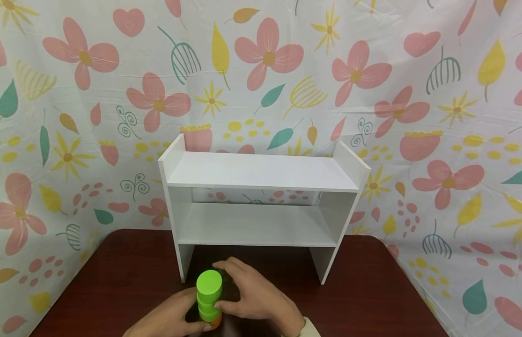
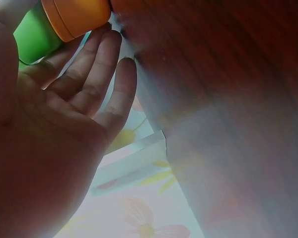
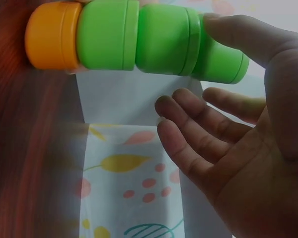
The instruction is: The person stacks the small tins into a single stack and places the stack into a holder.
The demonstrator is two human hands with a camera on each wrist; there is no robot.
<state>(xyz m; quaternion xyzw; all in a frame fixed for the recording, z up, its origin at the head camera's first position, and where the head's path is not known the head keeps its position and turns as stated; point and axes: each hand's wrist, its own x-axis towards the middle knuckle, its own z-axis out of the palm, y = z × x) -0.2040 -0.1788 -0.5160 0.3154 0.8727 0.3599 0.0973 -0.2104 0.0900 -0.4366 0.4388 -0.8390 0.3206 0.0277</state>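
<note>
A stack of small round jars stands on the table in front of the shelf, an orange jar [image 1: 216,322] at the bottom and three green jars [image 1: 209,285] above it. My left hand [image 1: 168,312] is round the foot of the stack, with its thumb at the front of the orange jar and fingers on the far side. At the stack's right, my right hand [image 1: 256,292] has its thumb against the upper green jars. Its other fingers [image 3: 188,148] reach out spread, apart from the jars in the right wrist view.
Behind the hands stands a white two-tier shelf [image 1: 261,187], its side panels resting on the dark red-brown table [image 1: 370,290]. A white cloth with printed flowers [image 1: 269,93] hangs behind the table.
</note>
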